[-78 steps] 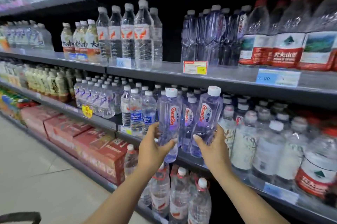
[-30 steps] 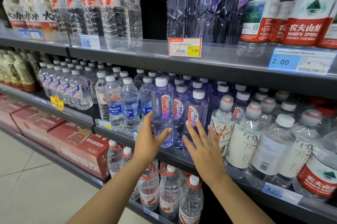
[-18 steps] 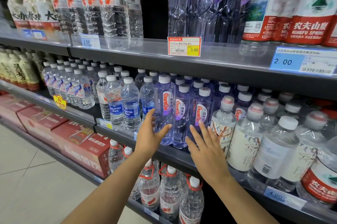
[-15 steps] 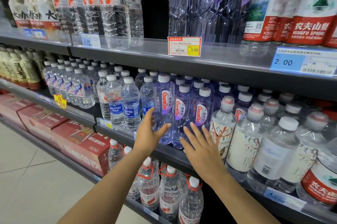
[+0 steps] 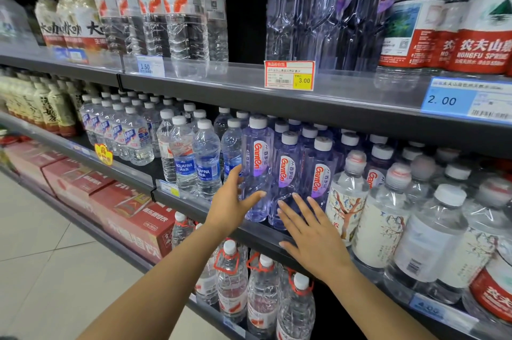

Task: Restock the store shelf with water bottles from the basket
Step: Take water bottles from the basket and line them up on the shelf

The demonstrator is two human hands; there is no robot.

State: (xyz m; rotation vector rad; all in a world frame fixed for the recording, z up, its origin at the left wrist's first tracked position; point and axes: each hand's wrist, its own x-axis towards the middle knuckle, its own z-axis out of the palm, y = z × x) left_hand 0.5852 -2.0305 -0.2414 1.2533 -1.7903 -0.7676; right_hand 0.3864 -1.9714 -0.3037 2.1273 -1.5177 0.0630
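Now both hands reach the middle shelf (image 5: 249, 231). Left hand (image 5: 231, 205), fingers spread wide, cups the leftmost purple water bottle (image 5: 257, 170) at its nine o'clock side, probably squaring it. Right hand (image 5: 311, 234) is flat and open, holding nothing, fingertips at the neighbouring bottles (image 5: 303, 173). No basket is visible.

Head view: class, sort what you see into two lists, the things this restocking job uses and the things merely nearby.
Job: Ganten bottles; middle shelf; left hand; right hand.
Nearby: Aquafina bottles; red cartons; 3.00 price tag; tree-label bottles.
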